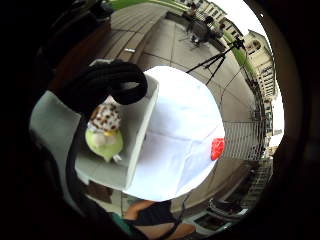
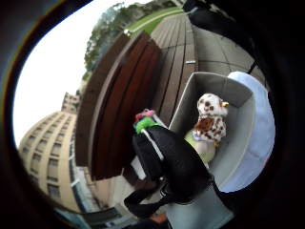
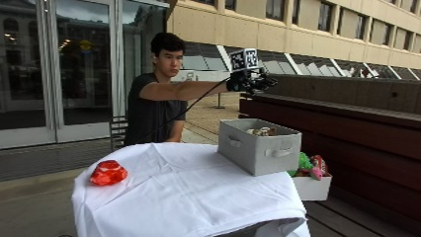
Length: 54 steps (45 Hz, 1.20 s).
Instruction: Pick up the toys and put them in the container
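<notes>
Hovering high above the grey fabric bin [image 3: 258, 145], the gloved right hand [image 3: 248, 81] hangs empty, fingers loosely curled; the red plush toy [image 3: 108, 173] on the tablecloth looks soft, light, graspable anywhere.

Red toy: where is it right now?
In the outside view the red toy lies on the white tablecloth near the table's left edge, well apart from the grey container at the far right.
</notes>
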Each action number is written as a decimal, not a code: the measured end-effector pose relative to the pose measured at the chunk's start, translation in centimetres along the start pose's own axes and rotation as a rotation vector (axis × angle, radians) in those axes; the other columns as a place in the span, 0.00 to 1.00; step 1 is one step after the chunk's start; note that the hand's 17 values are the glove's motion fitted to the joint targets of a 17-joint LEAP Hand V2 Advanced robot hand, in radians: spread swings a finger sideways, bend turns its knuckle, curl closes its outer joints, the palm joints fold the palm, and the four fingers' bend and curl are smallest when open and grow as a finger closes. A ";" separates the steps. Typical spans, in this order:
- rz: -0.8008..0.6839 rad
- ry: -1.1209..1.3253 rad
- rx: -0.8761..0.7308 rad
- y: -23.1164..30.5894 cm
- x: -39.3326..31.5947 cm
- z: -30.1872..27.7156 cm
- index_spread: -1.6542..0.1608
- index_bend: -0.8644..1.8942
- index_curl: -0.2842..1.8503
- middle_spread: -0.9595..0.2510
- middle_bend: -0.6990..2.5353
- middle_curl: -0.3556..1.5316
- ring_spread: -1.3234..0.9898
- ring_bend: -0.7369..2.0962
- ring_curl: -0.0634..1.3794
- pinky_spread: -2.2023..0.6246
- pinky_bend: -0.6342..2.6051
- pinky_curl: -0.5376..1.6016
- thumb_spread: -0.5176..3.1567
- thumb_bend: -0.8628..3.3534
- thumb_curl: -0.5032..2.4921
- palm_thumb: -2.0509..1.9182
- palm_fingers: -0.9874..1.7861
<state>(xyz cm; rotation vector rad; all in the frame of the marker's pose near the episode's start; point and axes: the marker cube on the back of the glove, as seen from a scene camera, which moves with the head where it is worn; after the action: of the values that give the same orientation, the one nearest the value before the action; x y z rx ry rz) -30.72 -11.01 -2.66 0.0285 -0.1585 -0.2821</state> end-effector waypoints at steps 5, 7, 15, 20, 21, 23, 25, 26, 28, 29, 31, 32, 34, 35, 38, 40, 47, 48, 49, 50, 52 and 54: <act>-0.039 0.091 -0.018 1.2 2.4 -1.4 0.71 0.37 0.35 0.69 0.28 0.46 0.53 0.50 0.23 0.74 0.60 0.47 0.46 0.19 0.30 0.50 0.35; -0.037 0.121 -0.024 1.8 3.8 -2.1 0.71 0.37 0.34 0.70 0.28 0.46 0.54 0.49 0.22 0.75 0.60 0.46 0.46 0.19 0.29 0.49 0.33; 0.023 0.235 -0.025 5.1 10.5 -5.0 0.71 0.36 0.32 0.74 0.27 0.44 0.55 0.44 0.19 0.78 0.58 0.44 0.44 0.18 0.27 0.49 0.32; 0.094 0.286 0.013 7.7 17.5 -6.9 0.72 0.35 0.30 0.75 0.27 0.43 0.56 0.42 0.18 0.79 0.56 0.43 0.42 0.18 0.26 0.48 0.29; 0.104 0.286 0.017 8.2 18.7 -7.2 0.72 0.35 0.30 0.76 0.27 0.43 0.56 0.41 0.18 0.79 0.56 0.43 0.42 0.18 0.26 0.48 0.28; 0.125 0.285 0.022 9.2 21.2 -7.7 0.73 0.34 0.29 0.76 0.26 0.42 0.56 0.41 0.18 0.79 0.56 0.43 0.42 0.18 0.25 0.48 0.28; 0.152 0.290 0.025 10.2 24.0 -8.0 0.73 0.34 0.29 0.76 0.27 0.42 0.57 0.40 0.18 0.79 0.56 0.42 0.42 0.18 0.25 0.48 0.29; 0.166 0.295 0.027 10.7 25.3 -8.1 0.73 0.34 0.28 0.76 0.26 0.41 0.57 0.40 0.18 0.80 0.55 0.42 0.42 0.18 0.25 0.48 0.29; 0.194 0.307 0.029 11.5 27.7 -8.2 0.73 0.34 0.28 0.76 0.26 0.41 0.57 0.40 0.19 0.80 0.55 0.42 0.42 0.18 0.25 0.48 0.29; 0.207 0.314 0.028 12.0 28.7 -8.3 0.73 0.34 0.27 0.76 0.26 0.41 0.57 0.40 0.19 0.80 0.55 0.42 0.42 0.18 0.24 0.48 0.29; 0.228 0.324 0.023 12.9 30.9 -8.2 0.73 0.34 0.27 0.76 0.26 0.40 0.57 0.39 0.19 0.80 0.55 0.42 0.41 0.18 0.24 0.48 0.29; 0.236 0.329 0.021 13.3 32.1 -8.1 0.73 0.34 0.27 0.77 0.26 0.40 0.57 0.39 0.19 0.80 0.55 0.42 0.41 0.18 0.24 0.48 0.29; 0.252 0.344 0.019 14.3 34.6 -7.7 0.73 0.34 0.26 0.77 0.26 0.40 0.57 0.39 0.19 0.80 0.55 0.42 0.41 0.18 0.24 0.49 0.29; 0.260 0.354 0.021 14.7 35.8 -7.4 0.73 0.34 0.26 0.77 0.27 0.40 0.57 0.39 0.19 0.80 0.55 0.42 0.41 0.18 0.24 0.48 0.29; 0.281 0.386 0.031 15.8 38.8 -6.5 0.73 0.34 0.25 0.77 0.27 0.39 0.57 0.39 0.19 0.80 0.55 0.42 0.41 0.18 0.24 0.49 0.29; 0.288 0.393 0.025 16.6 40.5 -5.7 0.73 0.34 0.25 0.77 0.27 0.39 0.57 0.39 0.20 0.80 0.55 0.42 0.41 0.18 0.23 0.49 0.29; 0.377 0.345 -0.022 19.9 45.9 -1.9 0.74 0.34 0.23 0.77 0.26 0.38 0.57 0.39 0.20 0.80 0.56 0.42 0.41 0.18 0.23 0.49 0.30; 0.400 0.331 -0.043 20.3 46.6 -1.2 0.74 0.34 0.23 0.77 0.26 0.38 0.57 0.38 0.21 0.80 0.56 0.42 0.41 0.18 0.23 0.49 0.29; 0.419 0.317 -0.063 20.8 47.3 -0.5 0.74 0.33 0.23 0.77 0.27 0.38 0.57 0.38 0.21 0.80 0.56 0.42 0.41 0.18 0.23 0.49 0.29; 0.428 0.305 -0.077 21.3 48.1 0.2 0.74 0.33 0.22 0.77 0.26 0.38 0.57 0.38 0.21 0.80 0.56 0.42 0.41 0.19 0.23 0.49 0.29; 0.403 0.293 -0.073 21.8 49.7 1.8 0.74 0.33 0.22 0.77 0.26 0.37 0.57 0.39 0.21 0.80 0.57 0.42 0.41 0.19 0.23 0.49 0.29; 0.348 0.294 -0.040 21.9 51.2 3.2 0.74 0.33 0.21 0.77 0.26 0.37 0.57 0.39 0.21 0.80 0.58 0.42 0.41 0.19 0.23 0.50 0.29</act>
<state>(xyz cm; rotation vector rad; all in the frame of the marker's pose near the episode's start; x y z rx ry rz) 23.32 -4.34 9.40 0.0023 0.1349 0.0676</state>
